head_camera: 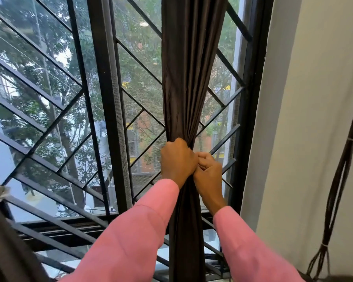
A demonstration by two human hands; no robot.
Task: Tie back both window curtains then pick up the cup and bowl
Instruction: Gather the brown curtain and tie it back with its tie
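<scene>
On my left I see the black metal grille, its flat bars crossing in diagonals over the glass. Right of centre the curtain, dark brown and smooth, hangs gathered into a narrow pleated column. My left hand is fisted round the bunch at its waist. The right hand, touching it, curls its fingers into the same folds. Far right, bundled dark cords hang against the plain white wall.

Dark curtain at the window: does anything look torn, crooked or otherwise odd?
Nothing stands out. The dark brown fabric curtain hangs bunched, with no tear visible; the left hand and right hand grip its gathered middle.
</scene>
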